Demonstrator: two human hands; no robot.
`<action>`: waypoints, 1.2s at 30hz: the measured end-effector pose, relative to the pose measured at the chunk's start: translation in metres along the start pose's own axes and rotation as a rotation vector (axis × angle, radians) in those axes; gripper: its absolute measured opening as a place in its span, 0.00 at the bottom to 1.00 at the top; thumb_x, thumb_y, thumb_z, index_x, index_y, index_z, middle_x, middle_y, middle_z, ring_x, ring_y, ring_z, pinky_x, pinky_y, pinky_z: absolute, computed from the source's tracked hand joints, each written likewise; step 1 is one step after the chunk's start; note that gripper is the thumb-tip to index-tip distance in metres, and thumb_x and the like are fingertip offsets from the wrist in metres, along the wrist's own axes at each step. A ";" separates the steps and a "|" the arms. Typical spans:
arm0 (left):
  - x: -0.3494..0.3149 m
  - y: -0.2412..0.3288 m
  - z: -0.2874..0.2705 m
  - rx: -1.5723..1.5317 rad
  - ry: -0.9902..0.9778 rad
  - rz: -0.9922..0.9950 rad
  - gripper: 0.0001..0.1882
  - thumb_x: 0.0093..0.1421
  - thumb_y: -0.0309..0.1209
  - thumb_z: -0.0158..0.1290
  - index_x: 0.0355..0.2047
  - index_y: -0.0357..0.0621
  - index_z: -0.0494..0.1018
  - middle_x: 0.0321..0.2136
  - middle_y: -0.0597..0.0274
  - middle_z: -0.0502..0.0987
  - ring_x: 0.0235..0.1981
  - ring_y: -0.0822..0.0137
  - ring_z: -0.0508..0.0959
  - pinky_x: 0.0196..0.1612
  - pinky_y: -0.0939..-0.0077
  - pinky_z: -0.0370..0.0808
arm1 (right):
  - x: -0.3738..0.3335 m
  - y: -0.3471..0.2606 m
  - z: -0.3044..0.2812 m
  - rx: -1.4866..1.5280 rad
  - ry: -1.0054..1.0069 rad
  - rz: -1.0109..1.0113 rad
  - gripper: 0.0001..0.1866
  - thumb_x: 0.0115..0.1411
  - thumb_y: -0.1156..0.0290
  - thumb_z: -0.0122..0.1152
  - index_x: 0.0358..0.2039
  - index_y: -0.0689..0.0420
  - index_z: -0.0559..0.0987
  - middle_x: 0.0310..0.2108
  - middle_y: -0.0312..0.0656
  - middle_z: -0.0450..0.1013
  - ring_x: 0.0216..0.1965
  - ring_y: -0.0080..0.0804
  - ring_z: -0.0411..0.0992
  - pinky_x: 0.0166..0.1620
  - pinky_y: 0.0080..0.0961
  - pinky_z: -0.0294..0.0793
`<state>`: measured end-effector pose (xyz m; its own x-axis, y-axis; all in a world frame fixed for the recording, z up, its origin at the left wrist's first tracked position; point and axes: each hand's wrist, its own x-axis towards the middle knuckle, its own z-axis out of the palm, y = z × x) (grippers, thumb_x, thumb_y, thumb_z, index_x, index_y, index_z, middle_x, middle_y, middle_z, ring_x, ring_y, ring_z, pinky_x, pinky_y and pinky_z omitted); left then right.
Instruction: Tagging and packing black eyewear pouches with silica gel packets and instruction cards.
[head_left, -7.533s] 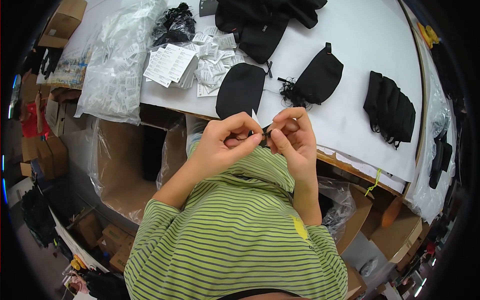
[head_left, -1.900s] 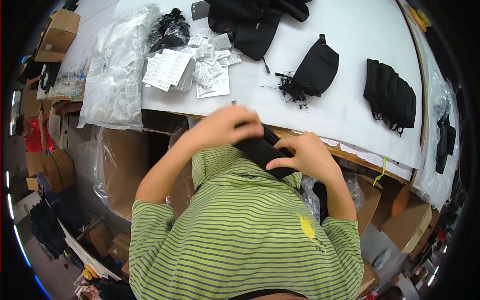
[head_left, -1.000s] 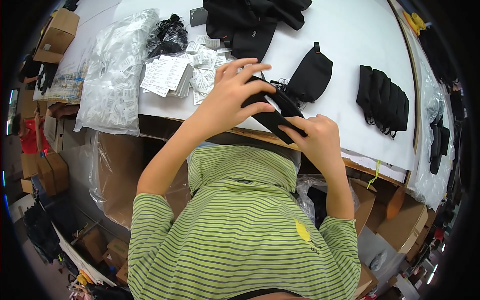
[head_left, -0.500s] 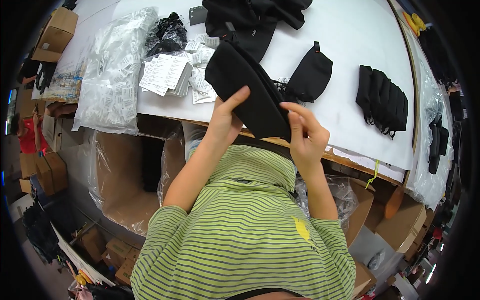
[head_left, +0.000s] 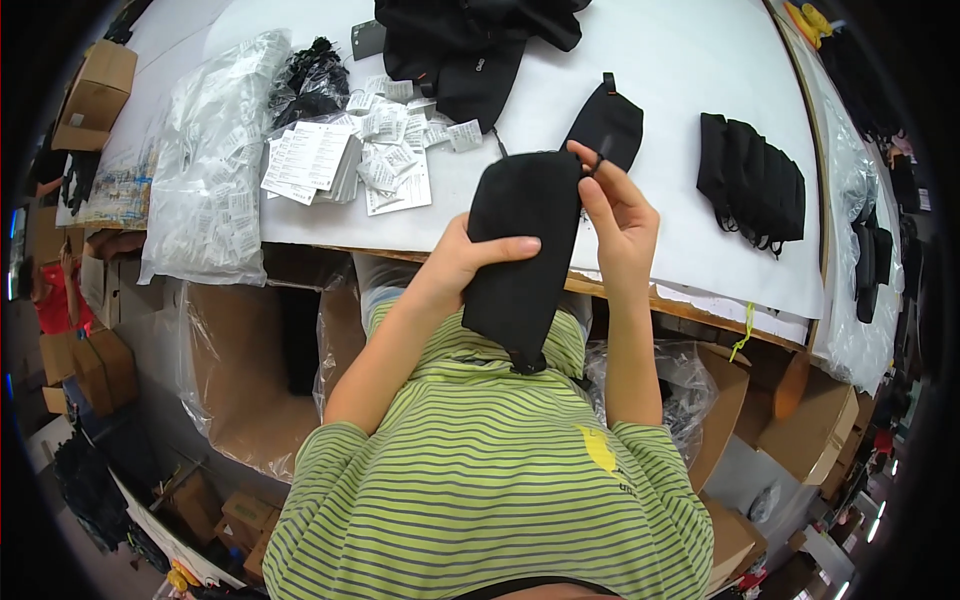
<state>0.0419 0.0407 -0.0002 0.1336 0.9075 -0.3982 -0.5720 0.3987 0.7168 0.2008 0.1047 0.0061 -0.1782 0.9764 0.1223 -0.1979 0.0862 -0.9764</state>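
Leftmost on the white-topped table (head_left: 670,235), a large clear plastic bag (head_left: 205,185) filled with small white labels hangs slightly over the front edge. Below it, a plastic-lined cardboard box (head_left: 235,345) stands open under the table. Just right of the bag lie a plastic-wrapped bundle of black cords (head_left: 310,88) and, nearer the person, a stack of white printed cards (head_left: 308,165), with loose white labels (head_left: 388,172) scattered beside it. Behind those spreads a heap of black fabric (head_left: 445,55). Next, the left hand (head_left: 462,262) is closed around the left side of a black fabric pouch (head_left: 523,225), thumb across its front, holding it upright before the person's striped shirt. The right hand (head_left: 622,215) is partly curled at the pouch's upper right corner, forefinger touching it; whether finger and thumb pinch anything cannot be told. Beyond this hand, another black pouch (head_left: 615,118) with a small loop lies on the tabletop. Farther right, several black pouches (head_left: 752,180) overlap in a row.
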 end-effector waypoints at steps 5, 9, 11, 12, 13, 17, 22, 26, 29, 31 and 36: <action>-0.001 0.002 0.006 -0.007 0.036 -0.076 0.23 0.48 0.30 0.63 0.42 0.32 0.71 0.32 0.57 0.77 0.31 0.68 0.79 0.36 0.76 0.77 | 0.009 -0.004 -0.007 -0.432 0.072 -0.297 0.04 0.54 0.75 0.63 0.29 0.60 0.78 0.28 0.34 0.75 0.27 0.19 0.70 0.34 0.16 0.68; 0.001 0.001 0.006 -0.017 0.071 -0.099 0.22 0.48 0.30 0.62 0.42 0.32 0.71 0.32 0.57 0.78 0.30 0.69 0.79 0.35 0.77 0.77 | 0.005 -0.005 -0.006 -0.509 0.065 -0.248 0.03 0.53 0.77 0.63 0.27 0.61 0.78 0.24 0.35 0.74 0.26 0.21 0.70 0.32 0.17 0.68; 0.002 -0.001 0.005 -0.050 0.105 -0.056 0.20 0.49 0.30 0.62 0.40 0.33 0.72 0.31 0.57 0.78 0.29 0.68 0.79 0.34 0.77 0.78 | 0.001 -0.010 -0.005 -0.532 0.052 -0.244 0.03 0.52 0.78 0.63 0.27 0.62 0.77 0.24 0.36 0.74 0.26 0.22 0.70 0.31 0.17 0.69; 0.003 -0.001 0.003 -0.051 0.109 -0.059 0.20 0.49 0.30 0.62 0.40 0.33 0.72 0.31 0.57 0.78 0.29 0.68 0.79 0.34 0.77 0.78 | -0.004 -0.016 -0.004 -0.513 -0.016 -0.214 0.02 0.52 0.78 0.62 0.27 0.62 0.77 0.24 0.36 0.73 0.25 0.22 0.70 0.31 0.17 0.69; 0.006 0.001 0.000 -0.087 0.113 -0.042 0.19 0.50 0.30 0.61 0.40 0.33 0.72 0.30 0.57 0.78 0.28 0.69 0.79 0.33 0.77 0.78 | -0.008 -0.020 -0.003 -0.493 -0.084 -0.184 0.02 0.52 0.79 0.62 0.27 0.62 0.77 0.24 0.37 0.73 0.25 0.23 0.70 0.31 0.18 0.69; 0.019 0.008 -0.013 -0.268 0.178 0.021 0.15 0.52 0.30 0.60 0.39 0.36 0.73 0.29 0.59 0.79 0.26 0.69 0.79 0.31 0.76 0.78 | -0.025 -0.036 0.002 -0.420 -0.364 -0.061 0.02 0.52 0.79 0.61 0.27 0.63 0.76 0.24 0.38 0.72 0.25 0.24 0.70 0.31 0.18 0.70; 0.025 0.022 -0.027 -0.352 0.171 0.023 0.11 0.54 0.29 0.57 0.37 0.37 0.76 0.31 0.59 0.80 0.28 0.69 0.80 0.32 0.77 0.79 | -0.037 -0.042 0.010 -0.376 -0.426 0.046 0.03 0.49 0.80 0.61 0.25 0.64 0.75 0.23 0.38 0.71 0.25 0.24 0.68 0.30 0.19 0.66; 0.026 0.017 -0.029 -0.384 0.187 0.037 0.12 0.54 0.28 0.57 0.38 0.37 0.76 0.31 0.59 0.80 0.28 0.68 0.80 0.33 0.78 0.79 | -0.037 -0.040 0.009 -0.376 -0.469 0.092 0.04 0.50 0.79 0.62 0.25 0.64 0.75 0.23 0.38 0.71 0.24 0.25 0.68 0.31 0.20 0.67; 0.025 0.016 -0.030 -0.368 0.208 0.053 0.13 0.54 0.28 0.57 0.39 0.37 0.75 0.33 0.59 0.79 0.30 0.68 0.80 0.35 0.77 0.78 | -0.034 -0.040 0.001 -0.441 -0.531 0.085 0.06 0.51 0.76 0.62 0.29 0.63 0.75 0.28 0.40 0.72 0.31 0.30 0.70 0.37 0.24 0.70; 0.024 0.017 -0.031 -0.349 0.236 0.064 0.13 0.55 0.27 0.57 0.41 0.37 0.74 0.34 0.59 0.79 0.32 0.67 0.80 0.38 0.76 0.78 | -0.032 -0.041 0.002 -0.511 -0.595 0.054 0.08 0.52 0.75 0.63 0.32 0.61 0.76 0.34 0.41 0.72 0.37 0.35 0.72 0.43 0.27 0.71; 0.017 0.015 -0.021 -0.400 0.233 0.111 0.15 0.60 0.30 0.52 0.46 0.38 0.69 0.42 0.58 0.75 0.43 0.66 0.76 0.47 0.70 0.73 | -0.033 -0.034 0.013 -1.096 -0.526 -0.511 0.29 0.43 0.71 0.66 0.50 0.49 0.73 0.53 0.39 0.63 0.55 0.40 0.60 0.57 0.39 0.59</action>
<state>0.0186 0.0590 -0.0079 -0.1051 0.8698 -0.4822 -0.8456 0.1770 0.5036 0.2011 0.0674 0.0372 -0.7169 0.6144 0.3295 0.4797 0.7777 -0.4063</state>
